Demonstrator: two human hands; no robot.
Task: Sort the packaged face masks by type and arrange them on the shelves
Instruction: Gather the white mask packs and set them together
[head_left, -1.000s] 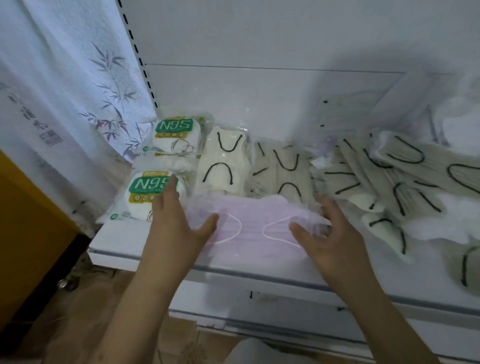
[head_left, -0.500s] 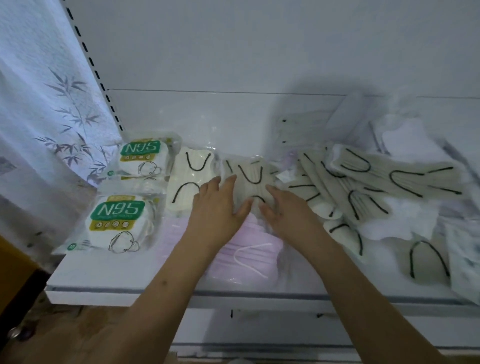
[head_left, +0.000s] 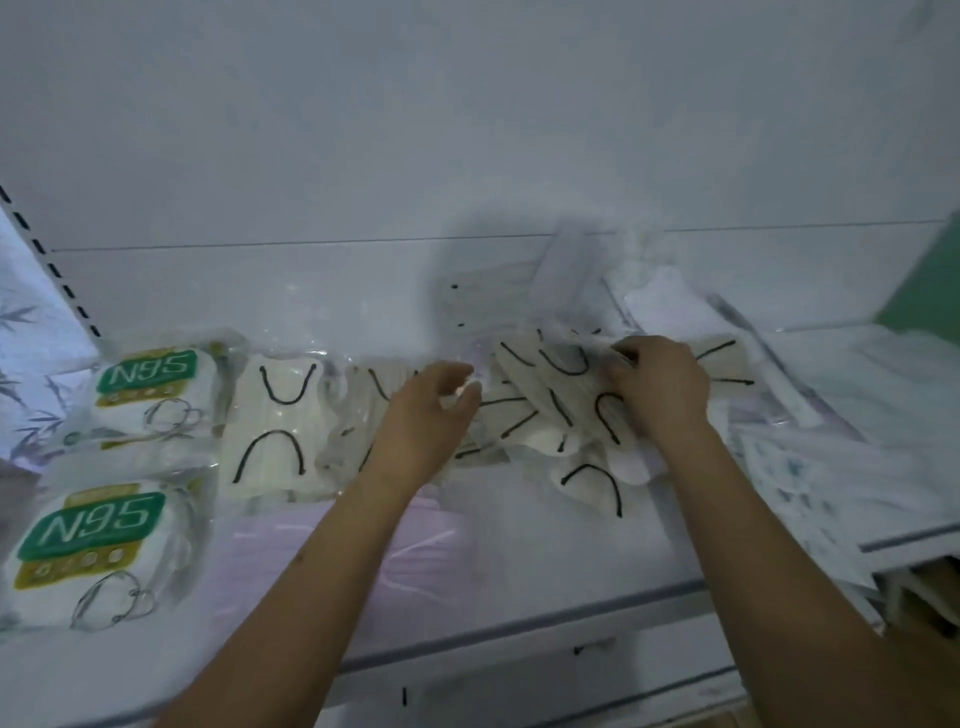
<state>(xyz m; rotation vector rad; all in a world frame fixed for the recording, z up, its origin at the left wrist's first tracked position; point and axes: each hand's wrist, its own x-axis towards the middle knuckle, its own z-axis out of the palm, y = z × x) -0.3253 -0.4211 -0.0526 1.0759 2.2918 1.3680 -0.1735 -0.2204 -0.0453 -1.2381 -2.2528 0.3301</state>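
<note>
Hands reach over a white metal shelf (head_left: 545, 587) strewn with packaged masks. The right hand (head_left: 662, 387) lies knuckles-up on a loose heap of cream masks with black ear loops in clear wrappers (head_left: 561, 395), its fingers curled onto the top packets; whether it truly grips one I cannot tell. The left hand (head_left: 431, 410) hovers just left of that heap, fingers loosely curled with the thumb near the fingertips, and I cannot tell whether it holds anything. Under its forearm lies a pale pink flat mask in clear film (head_left: 415, 545). Left of that hand sit two neat cream mask packets (head_left: 275, 426), and farther left two green-labelled N95 mask packs (head_left: 93, 551). Right of the right hand spreads a pile of white patterned mask packets (head_left: 831, 467).
</note>
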